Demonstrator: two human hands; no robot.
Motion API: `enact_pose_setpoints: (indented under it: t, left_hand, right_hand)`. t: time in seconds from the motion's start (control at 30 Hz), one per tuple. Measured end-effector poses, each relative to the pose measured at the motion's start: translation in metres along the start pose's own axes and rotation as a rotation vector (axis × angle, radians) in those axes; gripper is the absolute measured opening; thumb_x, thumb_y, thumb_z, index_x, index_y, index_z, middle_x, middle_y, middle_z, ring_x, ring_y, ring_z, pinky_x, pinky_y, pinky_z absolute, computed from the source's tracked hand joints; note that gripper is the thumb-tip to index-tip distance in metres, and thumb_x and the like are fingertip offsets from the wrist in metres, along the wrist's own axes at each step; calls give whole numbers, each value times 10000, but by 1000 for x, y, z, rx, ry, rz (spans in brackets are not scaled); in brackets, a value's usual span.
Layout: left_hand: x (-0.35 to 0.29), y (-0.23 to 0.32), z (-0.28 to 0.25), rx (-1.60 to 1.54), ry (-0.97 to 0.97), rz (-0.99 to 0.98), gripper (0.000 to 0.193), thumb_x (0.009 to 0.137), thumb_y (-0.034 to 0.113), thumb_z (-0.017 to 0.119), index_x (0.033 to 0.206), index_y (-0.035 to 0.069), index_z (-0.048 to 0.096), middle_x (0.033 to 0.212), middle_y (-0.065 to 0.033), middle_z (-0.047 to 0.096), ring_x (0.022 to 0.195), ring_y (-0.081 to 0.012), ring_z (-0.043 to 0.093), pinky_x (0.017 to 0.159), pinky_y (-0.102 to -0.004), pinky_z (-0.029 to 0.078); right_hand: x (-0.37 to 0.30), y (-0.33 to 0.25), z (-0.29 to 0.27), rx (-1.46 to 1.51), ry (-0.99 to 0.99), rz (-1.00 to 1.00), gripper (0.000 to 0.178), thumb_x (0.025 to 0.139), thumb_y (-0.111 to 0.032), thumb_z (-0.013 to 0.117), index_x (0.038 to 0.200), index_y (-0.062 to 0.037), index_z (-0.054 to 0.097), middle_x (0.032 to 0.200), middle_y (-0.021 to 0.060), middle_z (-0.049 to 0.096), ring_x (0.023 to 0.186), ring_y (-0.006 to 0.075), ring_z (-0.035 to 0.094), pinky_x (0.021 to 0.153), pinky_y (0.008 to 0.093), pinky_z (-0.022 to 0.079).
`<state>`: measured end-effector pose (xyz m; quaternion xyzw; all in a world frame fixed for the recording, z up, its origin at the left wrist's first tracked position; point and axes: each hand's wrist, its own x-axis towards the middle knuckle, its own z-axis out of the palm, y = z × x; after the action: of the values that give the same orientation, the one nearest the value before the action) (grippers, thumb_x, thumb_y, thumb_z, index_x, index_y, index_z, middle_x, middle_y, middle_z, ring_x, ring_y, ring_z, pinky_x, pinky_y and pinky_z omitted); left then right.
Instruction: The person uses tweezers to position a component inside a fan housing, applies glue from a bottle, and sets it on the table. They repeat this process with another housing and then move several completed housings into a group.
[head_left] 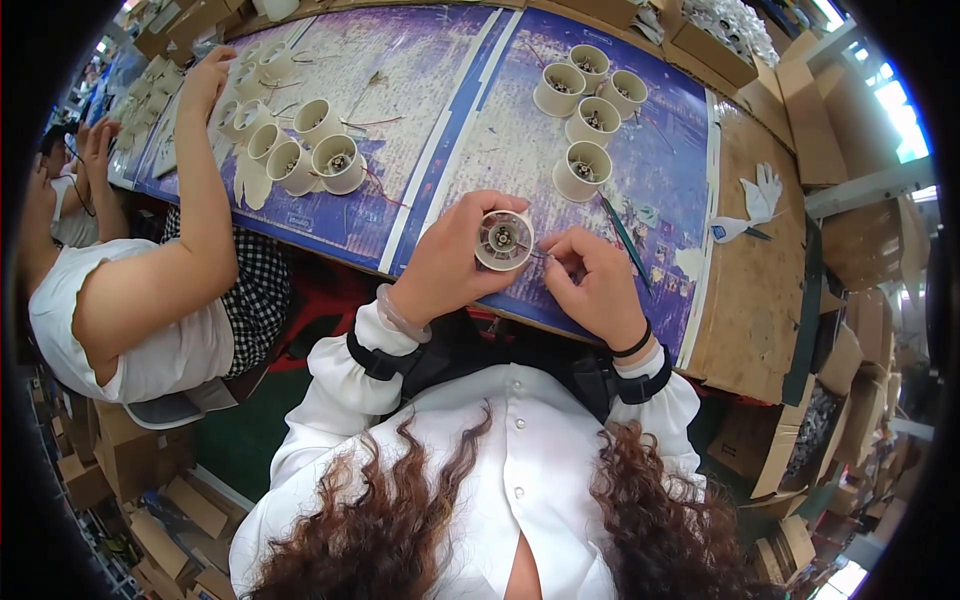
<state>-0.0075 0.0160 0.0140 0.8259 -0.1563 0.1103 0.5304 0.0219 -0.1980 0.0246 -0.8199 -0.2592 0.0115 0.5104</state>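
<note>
Just over the near edge of the table, my left hand (447, 250) is wrapped round a white round cup-shaped housing (484, 262). Its open end faces up and shows a metal part with spokes inside. My right hand (597, 285) is beside it, thumb and fingers pinched on a thin wire (539, 254) at the housing's right side. Exactly where the wire enters the housing is hard to see. Beyond my hands, several similar housings (581, 172) stand upright with metal parts inside. A thin dark green stick-like tool (627, 245) lies to the right of my right hand.
More white housings (340, 166) with loose wires stand left on the worn purple table cover (440, 110). A co-worker's arm (190, 190) reaches over that side. On the right lie a white glove (762, 195) and brown cardboard (755, 290). An open box (708, 45) stands at the back right.
</note>
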Motion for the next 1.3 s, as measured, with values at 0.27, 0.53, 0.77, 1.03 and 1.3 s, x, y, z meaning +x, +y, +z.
enact_pose_setpoints:
  t: [0.27, 0.53, 0.77, 1.03, 1.3]
  left_hand:
    - [2, 0, -1, 140, -35, 3, 591, 789, 122, 840, 1261, 42, 493, 1242, -116, 637, 1115, -282, 655, 945, -357, 519]
    - [5, 4, -1, 113, -45, 5, 620, 796, 135, 838, 1276, 31, 460, 1237, -121, 634, 1101, -298, 660, 927, -370, 530]
    - [2, 2, -6, 143, -61, 21, 619, 798, 113, 827, 1281, 26, 449, 1247, -125, 632, 1106, -297, 657, 927, -373, 530]
    - [0, 3, 0, 154, -23, 57, 578, 821, 86, 790, 1288, 24, 455, 1273, -130, 620, 1151, -270, 631, 961, -350, 507]
    - [-6, 2, 16, -11, 121, -95, 569, 822, 94, 788, 1280, 21, 459, 1222, -128, 625, 1113, -219, 637, 939, -327, 511]
  right_hand:
    - [0, -20, -8, -48, -57, 77, 219, 815, -19, 695, 1029, -19, 649, 874, 86, 683, 607, 163, 636, 586, 285, 488]
    - [2, 3, 8, -324, 76, -284, 208, 858, -33, 728, 1052, -32, 655, 893, 95, 694, 687, 238, 673, 637, 332, 527]
    - [-1, 4, 5, -105, 13, -172, 96, 895, -29, 711, 979, -14, 668, 914, 125, 703, 713, 231, 675, 654, 311, 529]
    - [-6, -8, 7, 81, 45, 96, 108, 884, 18, 681, 988, -10, 676, 1005, 137, 709, 745, 244, 692, 671, 295, 539]
    - [-7, -8, 15, -373, 116, -302, 166, 825, 1, 724, 976, -48, 674, 978, 126, 693, 733, 306, 676, 631, 354, 543]
